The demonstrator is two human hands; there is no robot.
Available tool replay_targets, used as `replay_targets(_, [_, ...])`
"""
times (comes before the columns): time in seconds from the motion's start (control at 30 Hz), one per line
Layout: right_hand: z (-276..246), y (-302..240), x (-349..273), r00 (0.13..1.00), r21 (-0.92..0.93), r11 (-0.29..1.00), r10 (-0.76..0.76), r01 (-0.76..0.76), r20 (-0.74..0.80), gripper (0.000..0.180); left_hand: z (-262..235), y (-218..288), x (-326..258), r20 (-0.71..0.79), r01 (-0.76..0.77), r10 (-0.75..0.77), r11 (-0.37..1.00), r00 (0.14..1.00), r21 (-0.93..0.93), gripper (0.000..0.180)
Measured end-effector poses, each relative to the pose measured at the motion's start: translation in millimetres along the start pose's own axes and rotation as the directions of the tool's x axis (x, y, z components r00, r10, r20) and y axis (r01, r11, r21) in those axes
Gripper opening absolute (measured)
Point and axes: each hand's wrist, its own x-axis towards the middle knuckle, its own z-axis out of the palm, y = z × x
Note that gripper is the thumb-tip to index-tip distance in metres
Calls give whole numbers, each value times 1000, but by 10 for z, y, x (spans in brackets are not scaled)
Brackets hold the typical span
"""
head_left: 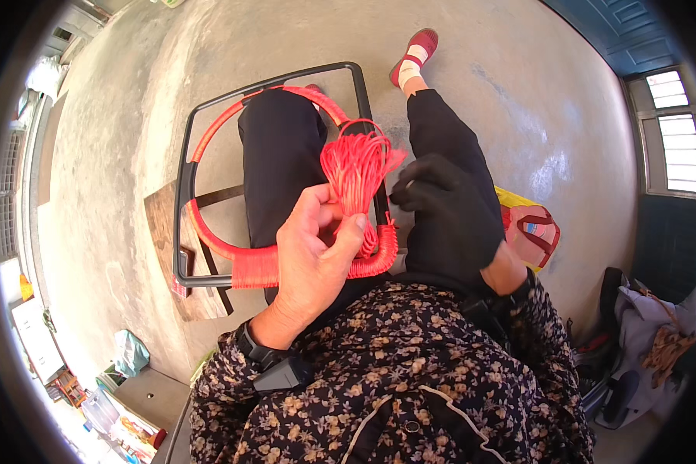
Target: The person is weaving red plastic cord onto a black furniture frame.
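Observation:
A looped bundle of thin red cord stands up from the fingers of my left hand, which is closed around its lower end. Beside it on the right is my right hand in a black glove, its fingers bent and blurred; whether they hold a strand cannot be seen. Across my lap and left leg lies a black rectangular frame with rounded corners. A ring inside it is partly wrapped in red cord. Tight red windings also cover the frame's near side and its near right corner, partly behind my left hand.
A brown wooden board lies on the concrete floor to the left, partly under the frame. A yellow and red package is beyond my right hand. Grey bundled cloth sits at the right, and a pale green bag at the lower left.

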Motion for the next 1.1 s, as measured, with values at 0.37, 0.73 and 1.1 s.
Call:
replay_targets(0.37, [96, 282, -51, 898, 93, 966, -258, 240, 357, 42, -112, 120, -4, 73, -205, 212, 708, 975, 676, 23])
replay_targets(0.73, [-156, 209, -183, 965, -346, 902, -226, 259, 133, 35, -45, 171, -58, 37, -42, 30, 925, 999, 379, 23])
replay_targets(1.1, [-1100, 630, -1307, 870, 432, 869, 2, 243, -493, 48, -7, 154, 65, 376, -26, -153, 903, 914, 430, 27])
